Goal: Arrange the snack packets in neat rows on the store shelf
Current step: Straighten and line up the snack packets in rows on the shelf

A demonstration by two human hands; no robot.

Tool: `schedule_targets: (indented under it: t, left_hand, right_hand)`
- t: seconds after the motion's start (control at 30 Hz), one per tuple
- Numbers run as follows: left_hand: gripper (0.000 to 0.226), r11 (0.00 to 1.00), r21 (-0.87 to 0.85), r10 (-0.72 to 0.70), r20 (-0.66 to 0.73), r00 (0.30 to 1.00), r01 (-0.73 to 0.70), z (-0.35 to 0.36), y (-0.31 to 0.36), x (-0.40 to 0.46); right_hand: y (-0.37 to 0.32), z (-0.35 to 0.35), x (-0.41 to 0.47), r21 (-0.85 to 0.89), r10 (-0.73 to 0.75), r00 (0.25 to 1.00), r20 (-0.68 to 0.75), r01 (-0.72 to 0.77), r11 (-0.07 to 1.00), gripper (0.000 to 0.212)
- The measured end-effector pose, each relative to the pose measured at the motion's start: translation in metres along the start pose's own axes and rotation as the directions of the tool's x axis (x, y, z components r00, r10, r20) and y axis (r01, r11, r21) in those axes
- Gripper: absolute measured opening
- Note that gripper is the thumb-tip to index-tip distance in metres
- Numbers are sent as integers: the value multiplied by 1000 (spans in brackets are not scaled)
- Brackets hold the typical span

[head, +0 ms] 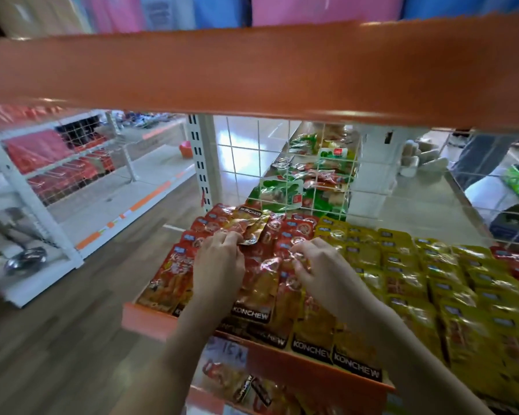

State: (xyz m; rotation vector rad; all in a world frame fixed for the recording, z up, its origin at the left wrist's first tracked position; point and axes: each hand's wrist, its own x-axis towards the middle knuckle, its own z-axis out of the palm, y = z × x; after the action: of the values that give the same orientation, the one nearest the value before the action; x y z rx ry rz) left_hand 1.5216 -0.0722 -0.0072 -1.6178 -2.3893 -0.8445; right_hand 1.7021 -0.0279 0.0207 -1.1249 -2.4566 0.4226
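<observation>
Left hand [219,259] fingers [232,237] curled, pinching lower edge of loose crumpled red-gold foil snack packet [250,228], which sits tilted and upside down on top of the back red rows. Right hand [321,265] fingers [298,252] also curled, pinching the crinkled top of a glossy red foil packet [294,266] in the red stack, just beside the left hand. Both hands grasping, neither released.

Handling, judged: thin foil sachets, light, soft, crinkly, likely slippery on glossy faces; easily creased but not fragile. Best taken by the sealed edge or a corner with a fingertip pinch, then slid flat; stacked ones probably shift if nudged sideways.

Outward: overlapping rows of red foil snack packets [168,277] on left part of the shelf, black bands reading KONCHEW at the front, some overhanging the orange shelf lip [150,320]. Rows of yellow foil snack packets [417,283] directly right of the red ones, touching, lying neater. White wire grid back panel [252,163] behind, green and red packets [312,181] visible through it on far side. Broad orange upper shelf edge [252,70] overhead, blurred. White shelving unit [42,190] well apart at left across wooden floor [57,339].

Red section still untidy at back; straightening not yet done.
</observation>
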Motion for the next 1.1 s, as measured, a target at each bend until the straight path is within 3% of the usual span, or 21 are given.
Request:
schedule_targets:
  t: [0.27, 0.6, 0.8, 1.1]
  left_hand:
    - [34, 991, 3, -132, -22, 991, 132, 6, -21, -3]
    - [40, 990, 53, -136, 30, 990, 134, 14, -24, -5]
    - [17, 998, -52, 32, -120, 992, -38, 12, -22, -7]
    - [28, 982, -36, 188, 56, 981, -186, 14, -17, -8]
  right_hand:
    - [-28, 47, 7, -262, 98, 994, 52, -81, 962, 73]
    - [-24, 62, 2, -295, 34, 999, 7, -30, 955, 72]
    - [-22, 64, 1, -312, 15, 1000, 23, -7, 950, 78]
    - [-19, 57, 4, -142, -21, 999, 44, 27, 989, 84]
